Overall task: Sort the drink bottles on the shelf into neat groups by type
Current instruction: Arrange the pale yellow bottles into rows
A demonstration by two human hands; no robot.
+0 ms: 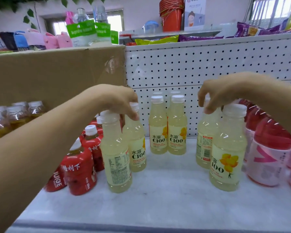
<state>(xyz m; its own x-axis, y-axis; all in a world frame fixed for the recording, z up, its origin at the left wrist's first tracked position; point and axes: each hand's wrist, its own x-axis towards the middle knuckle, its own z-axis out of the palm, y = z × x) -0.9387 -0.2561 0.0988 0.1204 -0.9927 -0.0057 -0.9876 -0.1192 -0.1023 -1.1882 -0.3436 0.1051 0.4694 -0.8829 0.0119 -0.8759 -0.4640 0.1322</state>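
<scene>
We see lemon bottles in three clusters on the white shelf (pixel 166 204), all upright with white caps pointing up. The left pair (pixel 116 153) stands at centre left. Its front bottle turns its fine print towards us, and the rear one shows its C100 label. The right pair (pixel 228 148) stands at centre right. Its front bottle shows the yellow flower, while the rear one shows a barcode panel. Between them, against the pegboard (pixel 208 64), the back group (pixel 158 130) faces us squarely. Two more caps peek out behind it, with their bodies hidden.

Our left hand (pixel 114 101) comes down over the left pair from above. Its fingers curl round the rear bottle's neck and its palm covers the front cap. Our right hand (pixel 215 95) arches over the right pair, fingertips clamped on the rear cap, which is mostly covered. The front cap sits just beside those fingers, and we cannot tell whether they touch. We also cannot tell whether either pair rests on the shelf or is raised slightly off it.

Red juice bottles (pixel 79 170) crowd the lower left, touching the left pair and partly hidden by our forearm. Pink bottles (pixel 267 162) fill the right edge, blurred and cut off. A cardboard box (pixel 48 73) fills the upper left, with wrapped amber bottles (pixel 15 115) blurred below it.
</scene>
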